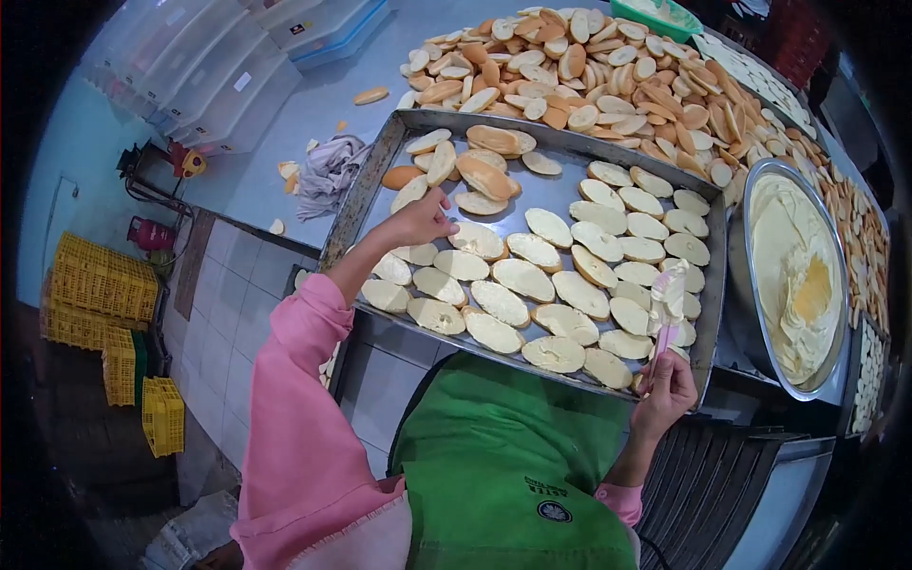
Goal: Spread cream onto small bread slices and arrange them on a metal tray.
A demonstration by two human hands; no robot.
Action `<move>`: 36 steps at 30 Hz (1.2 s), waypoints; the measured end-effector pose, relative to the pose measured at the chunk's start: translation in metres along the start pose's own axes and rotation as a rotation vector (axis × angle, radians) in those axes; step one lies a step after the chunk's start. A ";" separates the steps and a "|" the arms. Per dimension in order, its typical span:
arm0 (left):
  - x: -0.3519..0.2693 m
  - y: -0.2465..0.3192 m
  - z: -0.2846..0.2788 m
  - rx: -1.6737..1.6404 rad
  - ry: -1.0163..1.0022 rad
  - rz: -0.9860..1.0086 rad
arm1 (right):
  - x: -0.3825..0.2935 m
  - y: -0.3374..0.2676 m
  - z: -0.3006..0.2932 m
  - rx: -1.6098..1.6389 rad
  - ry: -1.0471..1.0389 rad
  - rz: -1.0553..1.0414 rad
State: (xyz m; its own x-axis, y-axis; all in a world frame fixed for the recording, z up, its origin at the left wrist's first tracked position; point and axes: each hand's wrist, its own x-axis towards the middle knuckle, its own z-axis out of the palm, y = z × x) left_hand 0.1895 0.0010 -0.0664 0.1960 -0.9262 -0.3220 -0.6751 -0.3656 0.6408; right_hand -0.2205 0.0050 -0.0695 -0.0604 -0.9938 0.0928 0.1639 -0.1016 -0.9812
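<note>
My right hand (664, 395) grips the pink handle of a spatula (668, 303) at the tray's near right corner. Pale cream coats the spatula's blade, which points away from me over the coated slices. My left hand (420, 219) hovers at the tray's left side, thumb and forefinger apart, beside a cream-topped bread slice (476, 240). Nothing shows between its fingers. The metal baking tray (714, 285) holds rows of oval bread slices (524, 279) topped with cream. Uncoated bread pieces (486, 177) lie loosely in its far left part.
A big heap of sliced bread (570, 71) covers the table behind the tray. On the right stands a metal bowl (791, 278) of cream. A crumpled cloth (331, 174) and stacked clear plastic boxes (214, 78) are at left. Yellow crates (107, 278) stand beyond the table's edge.
</note>
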 end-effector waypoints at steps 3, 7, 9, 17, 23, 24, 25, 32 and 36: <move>-0.004 0.005 -0.017 0.076 -0.015 0.013 | 0.000 -0.004 0.001 -0.004 0.013 -0.012; 0.018 -0.028 -0.087 0.199 0.786 0.055 | -0.002 -0.008 -0.003 -0.021 0.036 -0.009; 0.024 -0.082 -0.107 0.503 0.987 -0.243 | -0.002 -0.005 -0.001 -0.028 0.043 -0.015; 0.013 -0.181 -0.126 0.583 0.708 -0.065 | -0.001 -0.002 0.004 -0.021 0.067 0.054; 0.007 -0.094 -0.137 0.608 0.599 -0.397 | 0.001 -0.002 0.006 -0.041 0.051 0.042; 0.004 -0.104 -0.140 0.607 0.604 -0.399 | 0.001 -0.003 0.007 -0.039 0.047 0.040; 0.004 -0.117 -0.142 0.645 0.642 -0.235 | 0.001 -0.005 0.008 -0.039 0.049 0.041; 0.001 -0.017 -0.078 0.802 0.599 0.146 | 0.033 -0.043 -0.025 -0.329 0.141 -0.095; 0.001 -0.026 -0.042 0.861 0.411 0.313 | 0.078 -0.123 -0.075 -0.923 0.396 -0.330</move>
State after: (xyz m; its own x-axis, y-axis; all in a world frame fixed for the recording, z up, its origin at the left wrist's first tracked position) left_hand 0.2371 0.0062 -0.0542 0.0426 -0.9886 0.1446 -0.9910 -0.0602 -0.1198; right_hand -0.3189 -0.0564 0.0458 -0.3096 -0.8209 0.4799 -0.7212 -0.1262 -0.6812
